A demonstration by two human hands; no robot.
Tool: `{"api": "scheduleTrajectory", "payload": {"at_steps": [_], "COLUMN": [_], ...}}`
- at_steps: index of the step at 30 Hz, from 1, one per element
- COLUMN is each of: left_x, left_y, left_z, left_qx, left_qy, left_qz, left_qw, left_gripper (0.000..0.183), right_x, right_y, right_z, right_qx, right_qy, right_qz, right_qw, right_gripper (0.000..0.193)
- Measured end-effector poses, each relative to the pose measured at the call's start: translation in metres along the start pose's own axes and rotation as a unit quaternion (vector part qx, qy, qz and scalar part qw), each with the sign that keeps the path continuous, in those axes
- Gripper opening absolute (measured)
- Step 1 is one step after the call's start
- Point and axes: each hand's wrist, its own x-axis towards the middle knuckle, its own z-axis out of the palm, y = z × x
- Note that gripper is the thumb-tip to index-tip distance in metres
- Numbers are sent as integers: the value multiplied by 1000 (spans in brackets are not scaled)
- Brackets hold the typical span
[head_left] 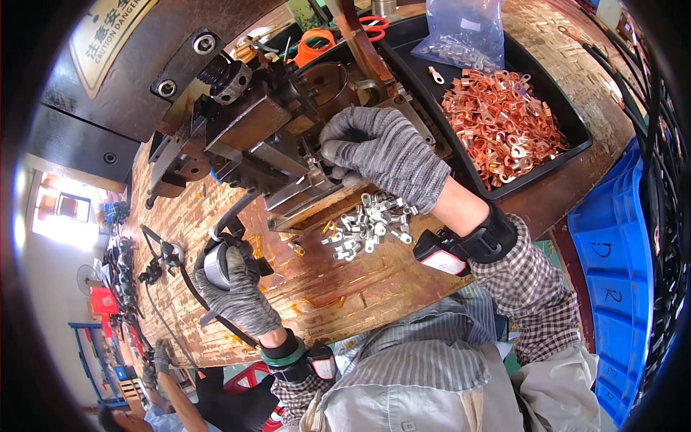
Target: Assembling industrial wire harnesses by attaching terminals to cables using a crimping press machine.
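My right hand (392,153), in a grey knit glove, is at the dies of a dark metal press (266,137). Its thumb and fingers are pinched together; whatever they hold is hidden. My left hand (241,291), gloved alike, is wrapped round a thick black cable (234,212) below the press, and the cable's upper part runs toward the dies. A shiny grey rounded surface shows beside its thumb; I cannot tell what it is. Between my hands, a pile of silver cable lugs (371,225) lies on the worn wooden table (345,288).
Right of the press, a black tray (576,147) holds copper lugs (500,122) and a clear bag of silver lugs (461,39). Orange-handled scissors (314,47) lie behind the press. At right stand a blue crate (612,266) and black cables (658,144). Another person (173,396) is at lower left.
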Motion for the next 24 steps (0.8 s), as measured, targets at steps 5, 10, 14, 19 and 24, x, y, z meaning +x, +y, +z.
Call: {"api": "scheduleTrajectory", "payload": {"at_steps": [5, 10, 14, 19, 24], "left_x": [1, -2, 1, 3, -3], "left_y": [4, 6, 3, -1, 8], "left_z": [-7, 0, -5, -8, -18], "left_qx": [-13, 9, 23, 9, -2], "left_qy": [6, -9, -3, 0, -14], "left_qz": [11, -2, -8, 9, 69], "left_qw": [1000, 1000, 1000, 1000, 998], "left_gripper": [38, 33, 33, 37, 39], "right_x": [-9, -36, -55, -60, -62], "right_y": [-7, -12, -13, 1, 5], "right_z": [-12, -50, -72, -82, -88], "right_qx": [-259, -357, -205, -157, -129], "right_qy": [25, 128, 158, 256, 274], "right_qz": [-145, -244, -139, -161, -154], "right_qw": [955, 892, 956, 940, 940], "right_gripper": [19, 21, 17, 13, 13]}}
